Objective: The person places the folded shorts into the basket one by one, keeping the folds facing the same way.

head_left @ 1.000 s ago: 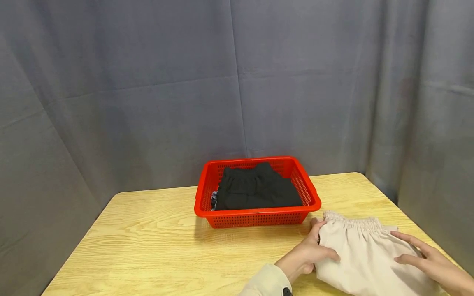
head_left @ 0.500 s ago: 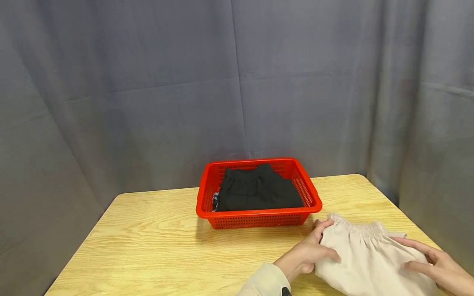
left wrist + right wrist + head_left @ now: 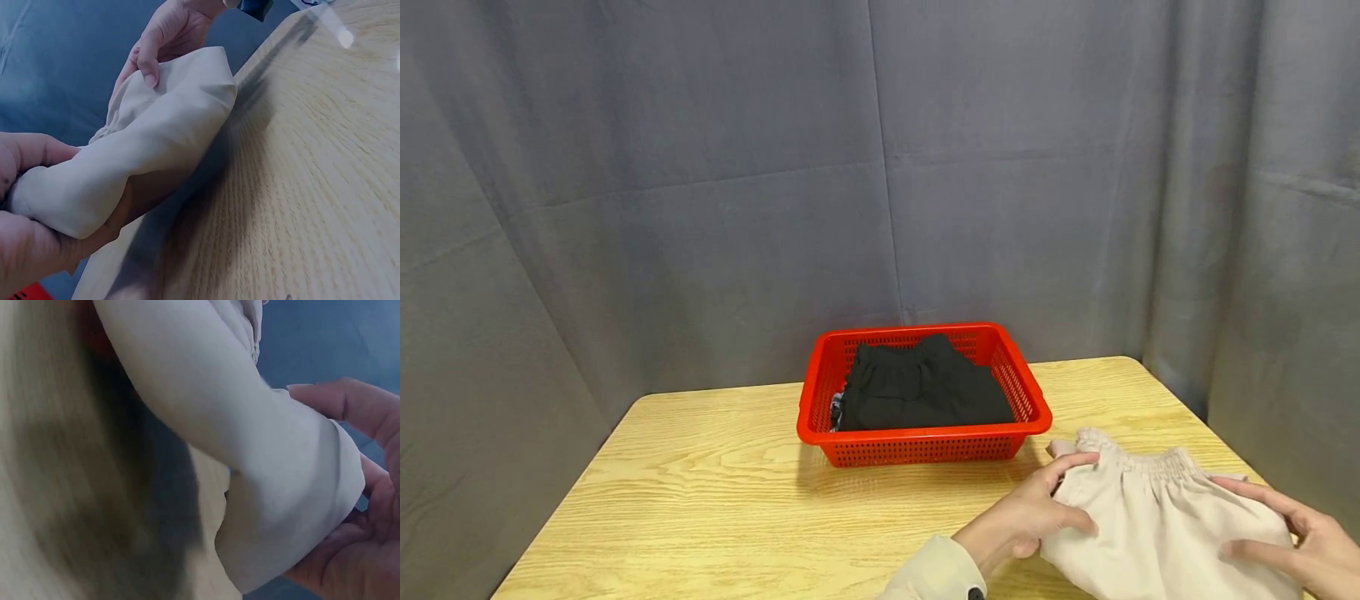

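Beige shorts [image 3: 1157, 521] with a gathered elastic waistband lie folded between my hands at the right front of the table. At the left side, my left hand [image 3: 1030, 512] grips the folded cloth, thumb on top and fingers under it. The right hand [image 3: 1303, 542] holds the opposite side the same way. In the left wrist view, the beige shorts [image 3: 150, 134] sag over the table, with a shadow below. The right wrist view has the cloth [image 3: 275, 462] rolled over into the right hand [image 3: 369, 544]. The lower end of the shorts is cut off in the head view.
A red perforated basket [image 3: 925, 450] stands at the back of the wooden table [image 3: 700, 500]. Inside lies folded black clothing [image 3: 925, 387], with a bit of patterned cloth [image 3: 837, 410] at its left. Grey curtains [image 3: 737, 208] enclose the back and sides.
Both hands have shifted slightly right with the beige shorts, the right hand further than the left. The waistband's edge has moved right too. The basket stays in place.
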{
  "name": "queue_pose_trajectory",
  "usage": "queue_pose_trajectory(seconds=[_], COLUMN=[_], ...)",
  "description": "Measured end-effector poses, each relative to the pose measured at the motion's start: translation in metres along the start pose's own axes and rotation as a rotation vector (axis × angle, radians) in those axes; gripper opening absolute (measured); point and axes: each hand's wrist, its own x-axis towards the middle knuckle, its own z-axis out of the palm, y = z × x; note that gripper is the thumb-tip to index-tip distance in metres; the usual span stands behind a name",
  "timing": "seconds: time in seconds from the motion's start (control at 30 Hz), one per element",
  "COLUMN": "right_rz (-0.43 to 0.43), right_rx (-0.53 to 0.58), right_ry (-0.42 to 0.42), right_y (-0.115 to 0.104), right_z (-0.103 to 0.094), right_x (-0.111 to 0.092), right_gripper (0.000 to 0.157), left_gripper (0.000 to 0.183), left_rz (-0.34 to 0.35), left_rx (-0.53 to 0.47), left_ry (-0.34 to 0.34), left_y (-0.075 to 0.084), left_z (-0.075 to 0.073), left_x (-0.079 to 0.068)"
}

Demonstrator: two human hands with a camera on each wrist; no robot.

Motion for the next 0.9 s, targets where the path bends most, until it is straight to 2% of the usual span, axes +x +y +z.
queue_pose_trajectory(seconds=[0.1, 0.2, 0.3, 0.43, 0.47, 0.63, 0.77, 0.9], right_rz=[-0.016, -0.074, -0.159, -0.21, -0.219, -0.239, -0.292, -0.318], right_rx=[0.038, 0.077, 0.203, 0.442, 0.465, 0.51, 0.542, 0.575], right_ry=[0.027, 0.049, 0.042, 0.024, 0.036, 0.08, 0.107, 0.102], right_y=[-0.006, -0.012, -0.015, -0.019, -0.021, -0.035, -0.052, -0.067], right_z=[0.0, 0.0, -0.002, -0.006, -0.007, -0.008, -0.004, 0.001], right_x=[-0.001, 0.001, 0.002, 0.005, 0.005, 0.007, 0.008, 0.011], right_gripper=[0.071, 0.074, 0.076, 0.076, 0.077, 0.077, 0.078, 0.078], left_gripper=[0.083, 0.083, 0.084, 0.083, 0.083, 0.083, 0.083, 0.082], left_rz=[0.013, 0.033, 0.05, 0.08, 0.088, 0.138, 0.176, 0.196], left_rx=[0.007, 0.015, 0.008, 0.017, 0.024, 0.04, 0.03, 0.026], left_ry=[-0.02, -0.038, -0.056, -0.073, -0.077, -0.099, -0.108, -0.11], left_y=[0.003, 0.006, 0.011, 0.02, 0.023, 0.036, 0.044, 0.052], left_z=[0.001, 0.003, 0.004, 0.003, 0.002, -0.003, -0.008, -0.015], left_x=[-0.002, -0.003, -0.005, -0.007, -0.007, -0.009, -0.011, -0.015])
